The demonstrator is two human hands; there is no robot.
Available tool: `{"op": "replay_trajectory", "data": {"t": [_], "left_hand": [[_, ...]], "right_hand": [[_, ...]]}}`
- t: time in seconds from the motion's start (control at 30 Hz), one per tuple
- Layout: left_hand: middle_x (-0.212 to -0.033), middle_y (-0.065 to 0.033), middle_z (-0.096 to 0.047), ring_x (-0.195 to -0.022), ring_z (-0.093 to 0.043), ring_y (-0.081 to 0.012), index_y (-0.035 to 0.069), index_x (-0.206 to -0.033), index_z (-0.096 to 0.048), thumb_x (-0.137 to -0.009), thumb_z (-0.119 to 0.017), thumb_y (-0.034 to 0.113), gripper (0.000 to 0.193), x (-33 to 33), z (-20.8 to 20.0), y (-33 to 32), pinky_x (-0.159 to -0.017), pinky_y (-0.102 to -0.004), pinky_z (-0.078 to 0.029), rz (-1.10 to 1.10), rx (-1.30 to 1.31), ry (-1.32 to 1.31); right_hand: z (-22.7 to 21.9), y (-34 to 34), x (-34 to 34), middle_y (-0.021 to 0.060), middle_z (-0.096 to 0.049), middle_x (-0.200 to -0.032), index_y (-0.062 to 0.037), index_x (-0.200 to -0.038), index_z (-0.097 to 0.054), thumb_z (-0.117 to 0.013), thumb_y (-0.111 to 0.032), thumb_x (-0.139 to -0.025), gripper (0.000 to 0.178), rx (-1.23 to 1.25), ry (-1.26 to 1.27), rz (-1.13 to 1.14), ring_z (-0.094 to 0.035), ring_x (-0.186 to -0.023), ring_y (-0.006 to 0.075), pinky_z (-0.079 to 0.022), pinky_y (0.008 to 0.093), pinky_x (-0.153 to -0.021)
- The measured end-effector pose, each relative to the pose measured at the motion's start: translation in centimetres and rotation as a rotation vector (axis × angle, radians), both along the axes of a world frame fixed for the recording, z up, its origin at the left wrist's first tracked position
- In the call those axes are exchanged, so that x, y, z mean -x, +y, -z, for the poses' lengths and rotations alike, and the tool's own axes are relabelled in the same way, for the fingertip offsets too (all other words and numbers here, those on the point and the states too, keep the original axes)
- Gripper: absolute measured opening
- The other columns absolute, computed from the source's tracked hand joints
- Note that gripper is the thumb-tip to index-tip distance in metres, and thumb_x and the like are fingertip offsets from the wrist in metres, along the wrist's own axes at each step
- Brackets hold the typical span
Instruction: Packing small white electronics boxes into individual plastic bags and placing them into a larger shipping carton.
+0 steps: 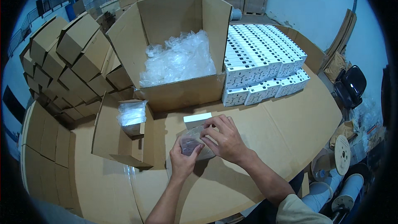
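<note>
A clear plastic bag (191,142) is held up over the table between my two hands; its contents, if any, cannot be made out. My left hand (182,161) grips its lower left side, with the thumb across the front. My right hand (227,141) is closed at the bag's upper right edge, fingers bent and pinching the film. Just beyond the bag lies a small white box (197,120), partly covered by the bag and my right fingers.
An open carton (178,93) full of crumpled clear bags (178,60) stands ahead. Left of it, a smaller open box (108,130) holds wrapped packets (132,113). Stacked white boxes (265,64) fill the back right. Brown cartons (70,66) are piled left; spools (342,154) stand lower right.
</note>
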State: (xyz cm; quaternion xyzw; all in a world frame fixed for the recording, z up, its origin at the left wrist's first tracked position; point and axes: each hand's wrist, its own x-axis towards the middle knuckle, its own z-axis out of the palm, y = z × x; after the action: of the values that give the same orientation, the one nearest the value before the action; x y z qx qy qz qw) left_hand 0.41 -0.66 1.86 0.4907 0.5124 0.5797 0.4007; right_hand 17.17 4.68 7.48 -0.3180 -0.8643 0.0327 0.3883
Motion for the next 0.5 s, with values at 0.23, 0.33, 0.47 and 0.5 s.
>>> {"op": "replay_trajectory", "data": {"t": [0.23,0.33,0.47,0.5], "left_hand": [[-0.103,-0.01,-0.073,-0.096,-0.07,-0.0171,0.001,-0.114,-0.064,-0.083,-0.078,0.002,0.034,0.2,0.7,-0.1,-0.086,-0.0331,-0.055,-0.02,0.086,0.077],[-0.108,-0.0114,-0.073,-0.1,-0.07,-0.0195,0.001,-0.118,-0.064,-0.081,-0.078,0.002,0.04,0.3,0.5,-0.1,-0.088,-0.0347,-0.055,0.042,0.108,0.129],[-0.11,-0.0124,-0.073,-0.104,-0.069,-0.0202,0.0,-0.119,-0.064,-0.079,-0.08,0.004,0.044,1.1,1.7,-0.2,-0.09,-0.0357,-0.055,0.152,0.084,0.151],[-0.11,-0.0124,-0.073,-0.104,-0.069,-0.0202,0.0,-0.119,-0.064,-0.079,-0.08,0.004,0.044,1.2,2.0,-0.2,-0.09,-0.0357,-0.055,0.148,0.084,0.151]], "right_hand": [[-1.8,0.2,0.2,0.0114,-0.066,-0.091,-0.0074,-0.094,-0.064,-0.072,-0.012,-0.082,0.015,0.169,-0.18,-0.194,-0.063,-0.091,0.0306,-0.045,0.0418,-0.086],[-1.4,0.9,0.3,0.0112,-0.068,-0.09,-0.0066,-0.1,-0.065,-0.071,-0.016,-0.086,0.018,0.23,-0.247,-0.238,-0.065,-0.088,0.0301,-0.047,0.0412,-0.087],[-2.9,0.8,0.7,0.01,-0.071,-0.094,-0.0069,-0.108,-0.068,-0.071,-0.017,-0.089,0.022,0.346,-0.36,-0.307,-0.067,-0.091,0.0281,-0.048,0.042,-0.091],[-3.0,1.0,0.8,0.01,-0.071,-0.094,-0.0069,-0.108,-0.068,-0.071,-0.017,-0.089,0.022,0.345,-0.359,-0.311,-0.067,-0.091,0.0281,-0.048,0.042,-0.091]]}}
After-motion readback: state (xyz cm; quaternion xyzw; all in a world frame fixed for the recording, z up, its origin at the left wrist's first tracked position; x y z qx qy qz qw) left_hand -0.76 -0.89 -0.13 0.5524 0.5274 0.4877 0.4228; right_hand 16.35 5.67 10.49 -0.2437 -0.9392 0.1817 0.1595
